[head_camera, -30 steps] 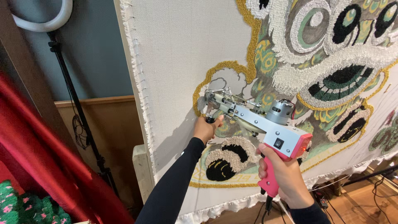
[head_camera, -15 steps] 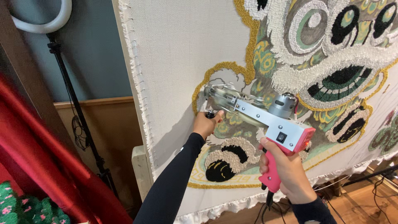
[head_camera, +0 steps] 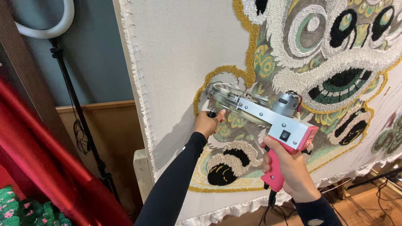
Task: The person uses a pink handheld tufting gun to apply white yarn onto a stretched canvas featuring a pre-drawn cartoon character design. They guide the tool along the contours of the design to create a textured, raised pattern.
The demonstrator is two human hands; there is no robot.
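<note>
My right hand (head_camera: pixel 289 169) is wrapped round the pink grip of the tufting gun (head_camera: pixel 259 115), left hand (head_camera: pixel 208 123) clenched on its front handle. Gun nose sits on the backing cloth (head_camera: pixel 180 54) at 12 o'clock of my left fist, inside the gold outline (head_camera: pixel 217 73). Step: filling that patch; next pass likely needs firm, even pressure w/ both hands.

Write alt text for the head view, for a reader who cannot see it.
A person presses a silver metal tufting gun with a pink handle against an upright cream backing cloth, right hand on the pink grip, left hand on the front handle. The cloth bears a half-tufted lion-dance face in white, green, black and gold. A black ring-light stand is at the left.
</note>
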